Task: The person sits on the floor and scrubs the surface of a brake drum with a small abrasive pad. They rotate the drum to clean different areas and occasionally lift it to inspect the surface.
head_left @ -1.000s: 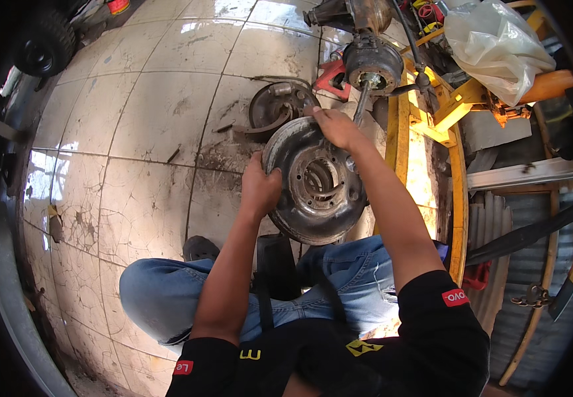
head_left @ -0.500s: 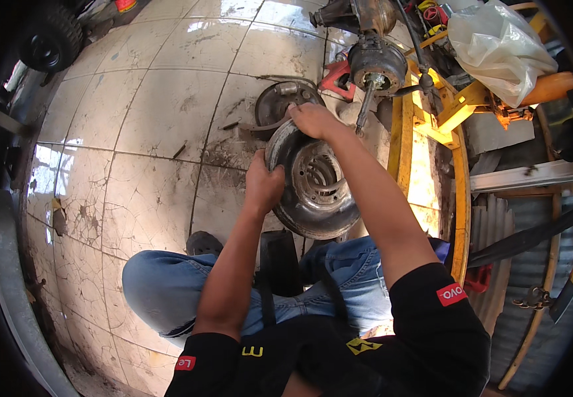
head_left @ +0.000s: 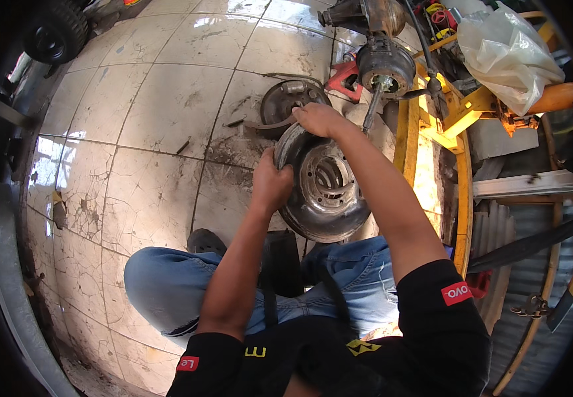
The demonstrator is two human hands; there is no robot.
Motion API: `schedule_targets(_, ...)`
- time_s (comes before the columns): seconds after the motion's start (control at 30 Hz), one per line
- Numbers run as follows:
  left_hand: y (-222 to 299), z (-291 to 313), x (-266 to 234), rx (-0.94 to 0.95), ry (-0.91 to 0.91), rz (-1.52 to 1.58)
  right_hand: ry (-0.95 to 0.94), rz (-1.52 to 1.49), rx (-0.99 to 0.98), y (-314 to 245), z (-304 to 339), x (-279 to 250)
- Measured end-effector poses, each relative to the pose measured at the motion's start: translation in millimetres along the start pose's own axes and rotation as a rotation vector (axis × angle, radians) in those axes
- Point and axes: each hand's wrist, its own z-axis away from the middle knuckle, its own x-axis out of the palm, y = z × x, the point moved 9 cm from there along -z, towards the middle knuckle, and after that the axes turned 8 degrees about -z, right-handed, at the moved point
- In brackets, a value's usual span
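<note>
A dark, round brake drum (head_left: pixel 336 221) with a holed hub opening rests tilted just beyond my knees. My left hand (head_left: pixel 272 180) is closed around its left rim, the thumb on the near face. At the drum's far rim my right hand (head_left: pixel 318 120) is also closed on the edge, its fingertips partly hidden. Close to those fingertips, a curved brown strip like a brake shoe (head_left: pixel 264 128) reaches out to the left; whether the hand touches it I cannot tell. Right behind lies a round brake backing plate (head_left: pixel 280 104) with a cylinder-like part on it.
An axle housing (head_left: pixel 384 63) with a protruding shaft stands at the far right, near a red stand (head_left: pixel 344 81). A yellow metal frame (head_left: pixel 465 198) runs along my right, with a plastic bag (head_left: pixel 505 56) above it. A tyre (head_left: pixel 55 36) is at the far left.
The drum and both hands have shifted slightly right and toward me. My grip looks the same. The whole view has also moved a little.
</note>
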Motion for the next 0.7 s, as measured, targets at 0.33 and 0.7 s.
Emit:
schedule_targets(0.33, 5, 3, 6, -0.001, -0.059, 0.019, 0.057, -0.129, -0.204, -2, 23, -4)
schedule_targets(0.7, 3, -2, 5, -0.018, -0.071, 0.052, 0.062, -0.195, -0.364, -14, 56, -14)
